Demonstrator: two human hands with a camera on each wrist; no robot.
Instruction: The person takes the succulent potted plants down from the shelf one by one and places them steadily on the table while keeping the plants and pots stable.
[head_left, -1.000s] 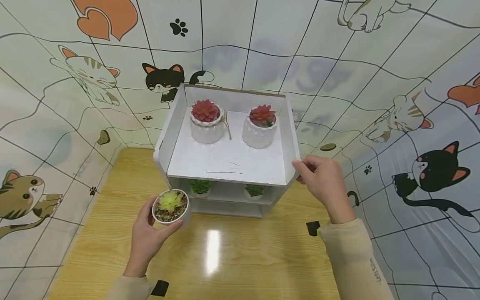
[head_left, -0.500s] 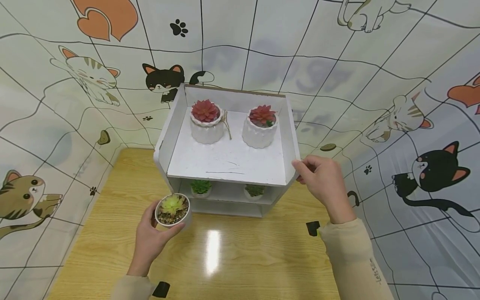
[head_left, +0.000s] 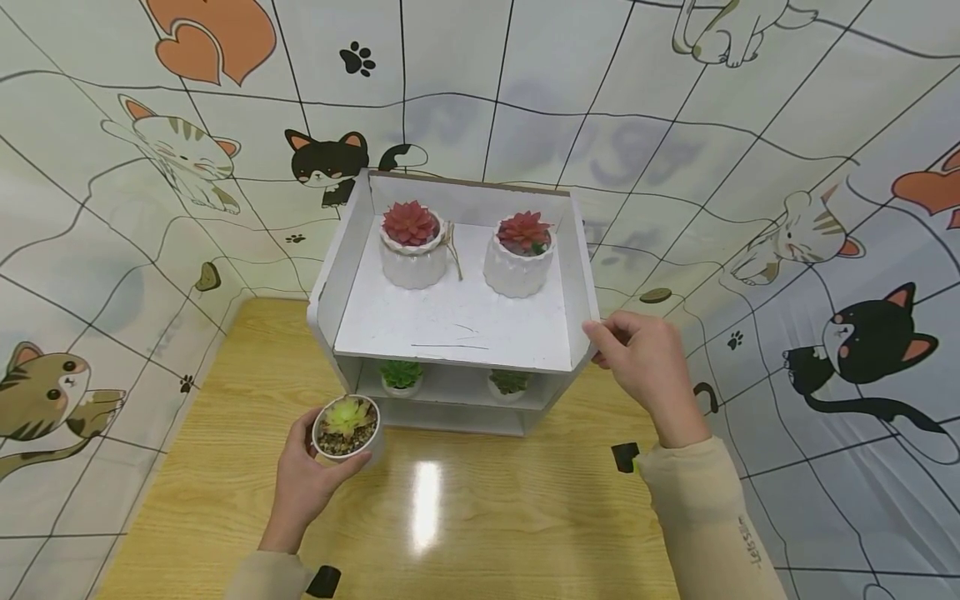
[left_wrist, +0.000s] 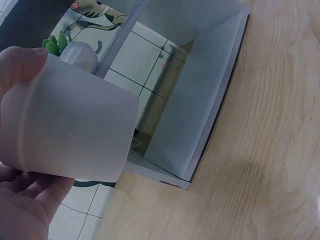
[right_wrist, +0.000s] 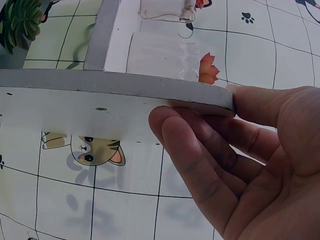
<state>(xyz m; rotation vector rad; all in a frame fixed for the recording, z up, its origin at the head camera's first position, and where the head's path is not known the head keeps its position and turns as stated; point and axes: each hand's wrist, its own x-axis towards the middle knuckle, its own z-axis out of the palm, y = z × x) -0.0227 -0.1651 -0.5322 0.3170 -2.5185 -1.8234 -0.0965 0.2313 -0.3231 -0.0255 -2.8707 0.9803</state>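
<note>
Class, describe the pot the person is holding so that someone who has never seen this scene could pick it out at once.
Start at the white shelf unit standing on the wooden table. Just in front of its left corner, the left hand holds a small white pot off the shelf. Unlike the four shelved pots, it carries a yellow-green succulent over brown pebbles.

Your right hand point(right_wrist: 240, 165): fingers curl under the shelf point(right_wrist: 100, 107) edge, thumb on top.
Plant point(right_wrist: 17, 20): top left.

White shelf point(head_left: 450, 321), cat-patterned backdrop point(head_left: 750, 167)
</note>
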